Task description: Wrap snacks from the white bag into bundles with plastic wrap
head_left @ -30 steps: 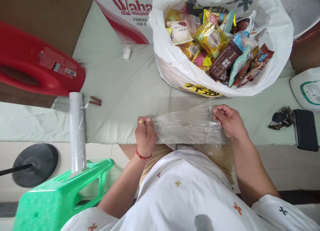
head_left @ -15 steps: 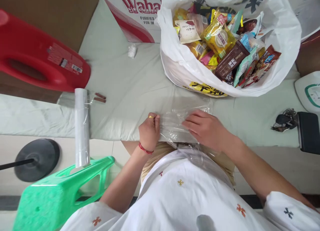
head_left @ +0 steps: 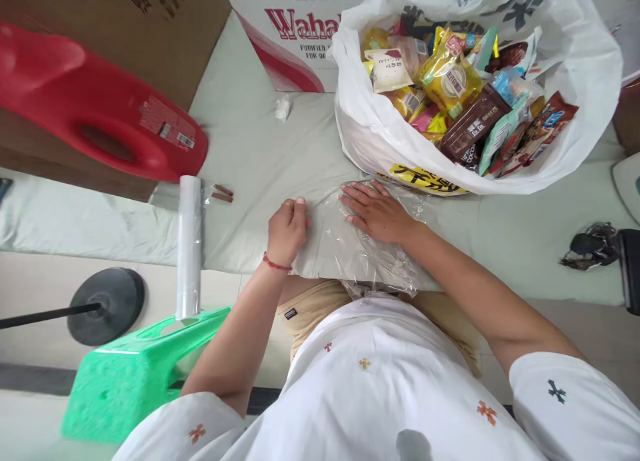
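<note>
Flattening clear film (head_left: 350,254) w/ R hand (head_left: 383,218), or so judged: fingers spread, palm down on top of it, pressing vs worktop (head_left: 270,158). Curled closed w/ L hand (head_left: 287,231), thumb up, at film's L edge; can't tell if pinching it. Keeping hands apart, not clamped on each other. Lying btwn & under them, on worktop's front edge, w/ lower part drooping toward lap.

As for progress: seen so far, partly spread, approx. Looks loose & creased, esp. on R side & at front, so not smooth or flat throughout. Can't see anything wrapped or tucked inside. Can't tell if cut, torn or joined anywhere, too see-through for that.

Just beyond R hand: open white plastic bag (head_left: 367,141), full of packed snacks (head_left: 475,121), none seen out by the hands. Over to L, nr red jug (head_left: 165,134): roll (head_left: 189,248), one end at green stool (head_left: 105,394), other over worktop, plus brown strips (head_left: 223,193) close by. Farther back, nr printed box (head_left: 300,61), crumpled plastic bit (head_left: 283,108). Far R: dark bundle (head_left: 593,244) beside black item (head_left: 630,268), cut off by frame edge.
</note>
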Demonstrator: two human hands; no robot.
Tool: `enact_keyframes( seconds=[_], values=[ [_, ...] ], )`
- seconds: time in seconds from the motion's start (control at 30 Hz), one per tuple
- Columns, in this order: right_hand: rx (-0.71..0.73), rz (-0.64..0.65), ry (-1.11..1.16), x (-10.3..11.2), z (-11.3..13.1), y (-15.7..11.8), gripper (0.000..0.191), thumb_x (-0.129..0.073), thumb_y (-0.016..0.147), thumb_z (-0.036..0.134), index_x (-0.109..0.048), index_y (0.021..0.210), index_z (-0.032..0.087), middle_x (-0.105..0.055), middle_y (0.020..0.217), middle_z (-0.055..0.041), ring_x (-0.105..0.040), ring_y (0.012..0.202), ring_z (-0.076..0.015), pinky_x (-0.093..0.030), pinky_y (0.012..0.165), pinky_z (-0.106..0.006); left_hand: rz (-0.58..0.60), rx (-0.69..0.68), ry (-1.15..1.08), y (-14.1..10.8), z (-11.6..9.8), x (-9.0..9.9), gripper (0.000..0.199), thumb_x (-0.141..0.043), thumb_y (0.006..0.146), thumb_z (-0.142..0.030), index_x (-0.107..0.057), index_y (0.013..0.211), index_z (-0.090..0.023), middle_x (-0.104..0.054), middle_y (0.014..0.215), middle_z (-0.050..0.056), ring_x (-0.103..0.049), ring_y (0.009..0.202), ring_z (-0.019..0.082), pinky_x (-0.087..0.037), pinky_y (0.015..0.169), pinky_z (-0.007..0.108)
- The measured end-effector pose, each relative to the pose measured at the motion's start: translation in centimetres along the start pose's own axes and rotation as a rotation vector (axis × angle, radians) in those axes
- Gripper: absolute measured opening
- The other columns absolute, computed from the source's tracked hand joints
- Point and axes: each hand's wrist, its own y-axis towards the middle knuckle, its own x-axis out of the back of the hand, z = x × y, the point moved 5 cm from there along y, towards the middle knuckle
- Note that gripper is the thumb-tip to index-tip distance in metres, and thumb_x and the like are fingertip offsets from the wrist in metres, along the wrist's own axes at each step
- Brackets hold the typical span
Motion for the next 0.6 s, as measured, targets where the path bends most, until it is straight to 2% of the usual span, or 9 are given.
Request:
enact_keyframes(
  seconds=[0.07, 0.17, 0.27, 0.33, 0.4, 0.47, 0.53, 0.6],
  values=[
    [-0.002, -0.006, -0.015, 0.0, -0.2, 0.0, 0.054, -0.04, 0.113, 0.04, -0.05, 0.161, 0.017, -0.038, 0.174, -0.0104, -0.034, 0.162, -0.031, -0.018, 0.134, -0.06, 0.04, 0.173, -0.226, -1.9, 0.3, -0.4, 0.045, -0.056, 0.099, -0.063, -0.06, 0.087, -0.02, -0.069, 0.081, 0.002, -0.047, 0.046, 0.008, -0.034, 0.048, 0.025],
    [0.003, -0.019, -0.018, 0.0, -0.2, -0.2, 0.054, -0.04, 0.113, 0.04, -0.051, 0.161, 0.018, -0.04, 0.173, -0.0103, -0.035, 0.161, -0.0305, -0.02, 0.134, -0.059, 0.092, 0.37, -0.532, -4.1, 0.0, -1.3, 0.046, -0.079, 0.085, -0.059, -0.06, 0.099, -0.02, -0.074, 0.098, 0.005, -0.045, 0.045, 0.003, -0.026, 0.043, 0.02],
    [0.008, -0.026, -0.022, 0.1, -0.3, -0.3, 0.054, -0.04, 0.112, 0.041, -0.053, 0.16, 0.018, -0.042, 0.172, -0.0104, -0.037, 0.16, -0.0311, -0.02, 0.134, -0.059, 0.244, 0.47, -0.688, -4.6, -1.1, -2.6, 0.056, -0.095, 0.067, -0.05, -0.059, 0.096, -0.019, -0.071, 0.084, 0.0, -0.034, 0.043, 0.0, -0.019, 0.042, 0.018],
    [0.014, -0.024, -0.023, 0.1, -0.4, -0.3, 0.055, -0.041, 0.112, 0.041, -0.053, 0.159, 0.016, -0.043, 0.172, -0.0107, -0.037, 0.16, -0.0316, -0.02, 0.134, -0.059, 0.409, 0.486, -0.635, -4.7, -1.8, -3.6, 0.055, -0.1, 0.057, -0.047, -0.064, 0.085, -0.016, -0.064, 0.069, -0.003, -0.03, 0.043, 0.0, -0.017, 0.041, 0.018],
    [0.018, -0.025, -0.016, 0.2, -0.6, -0.3, 0.055, -0.042, 0.112, 0.041, -0.054, 0.159, 0.016, -0.043, 0.172, -0.011, -0.037, 0.16, -0.0318, -0.02, 0.134, -0.059, 0.517, 0.484, -0.507, -5.0, -2.2, -4.3, 0.052, -0.103, 0.049, -0.042, -0.067, 0.074, -0.014, -0.055, 0.059, -0.005, -0.031, 0.045, 0.001, -0.017, 0.041, 0.019],
    [0.021, -0.03, -0.005, 0.2, -0.7, -0.3, 0.055, -0.042, 0.111, 0.041, -0.055, 0.158, 0.017, -0.043, 0.172, -0.011, -0.038, 0.16, -0.0316, -0.021, 0.134, -0.058, 0.53, 0.486, -0.424, -5.6, -2.3, -4.4, 0.049, -0.104, 0.044, -0.038, -0.067, 0.067, -0.013, -0.051, 0.056, -0.006, -0.036, 0.048, 0.002, -0.021, 0.042, 0.018],
    [0.021, -0.04, 0.003, 0.2, -0.8, -0.2, 0.054, -0.043, 0.111, 0.041, -0.055, 0.158, 0.017, -0.044, 0.171, -0.0108, -0.038, 0.16, -0.0309, -0.021, 0.134, -0.058, 0.496, 0.493, -0.474, -6.4, -2.4, -3.9, 0.049, -0.103, 0.046, -0.038, -0.065, 0.068, -0.015, -0.057, 0.063, -0.005, -0.05, 0.057, 0.005, -0.036, 0.048, 0.016],
    [0.021, -0.044, 0.012, 0.1, -0.9, -0.2, 0.053, -0.041, 0.111, 0.04, -0.056, 0.158, 0.018, -0.045, 0.171, -0.0107, -0.038, 0.16, -0.0301, -0.02, 0.134, -0.057, 0.461, 0.509, -0.604, -7.3, -2.1, -3.3, 0.052, -0.102, 0.051, -0.042, -0.063, 0.075, -0.018, -0.066, 0.078, -0.002, -0.065, 0.071, 0.011, -0.053, 0.062, 0.02]
  ],
)
